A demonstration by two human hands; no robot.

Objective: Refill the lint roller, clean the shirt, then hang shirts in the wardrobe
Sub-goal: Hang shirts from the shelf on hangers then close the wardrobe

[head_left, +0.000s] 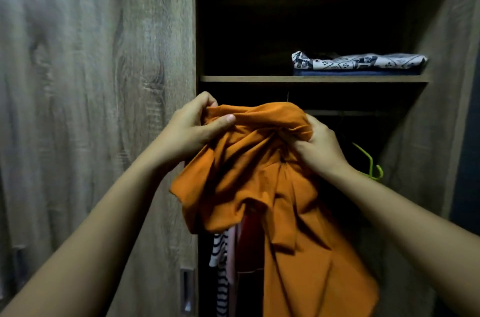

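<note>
- The wardrobe [98, 108] fills the view: its sliding wooden door covers the left half, the right half stands open and dark.
- My orange shirt [280, 199] hangs bunched in front of the open half, its top gathered between my two hands and the rest drooping down past my forearms.
- A shelf [259, 79] crosses the opening just above my hands; on its right end lies a folded patterned cloth [358, 61] on top of a folded blue one [355, 73].
- Below the shirt, a striped garment [220, 259] and a red garment [250, 241] hang inside.
- My left hand [193, 129] is closed on the shirt's upper left edge, thumb pressed flat over the fabric, fingers curled behind it.
- My right hand [320, 146] is clenched on the upper right folds, fingertips buried in the cloth.
- A green hanger [370, 163] shows just behind my right wrist; whether I touch it, I cannot tell.
</note>
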